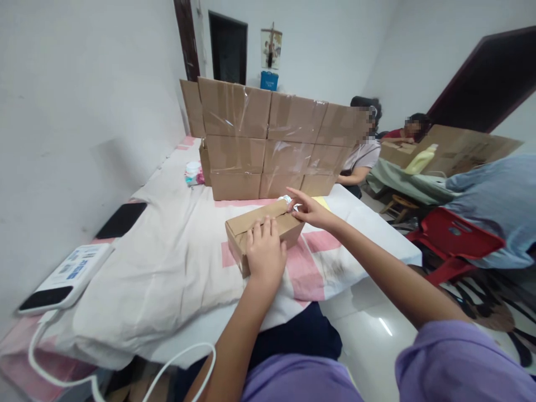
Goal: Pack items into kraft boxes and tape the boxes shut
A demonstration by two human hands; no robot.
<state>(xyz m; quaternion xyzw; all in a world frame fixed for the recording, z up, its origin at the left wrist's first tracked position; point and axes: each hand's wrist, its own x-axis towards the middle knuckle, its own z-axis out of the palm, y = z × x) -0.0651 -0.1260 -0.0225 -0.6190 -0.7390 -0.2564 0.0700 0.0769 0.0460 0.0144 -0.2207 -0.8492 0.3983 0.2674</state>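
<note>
A small closed cardboard box [272, 212] lies on the cloth-covered table in front of me, its lid seam running lengthwise. My left hand [266, 245] rests on top of the box with fingers laid flat across the near flap. At the box's far right corner is my right hand [307, 209], its index finger stretched out and the thumb apart and lower, near the edge. Just behind those fingers sits a small whitish item [286, 198], partly hidden, whose kind I cannot make out.
Stacked taped cardboard boxes [276, 142] form a wall behind. On the left lie a black phone [121, 220] and a white power bank [69, 276] with a cable [37, 357]. A red chair [460, 237] and other people stand or sit at the right, near a yellow bottle [421, 160].
</note>
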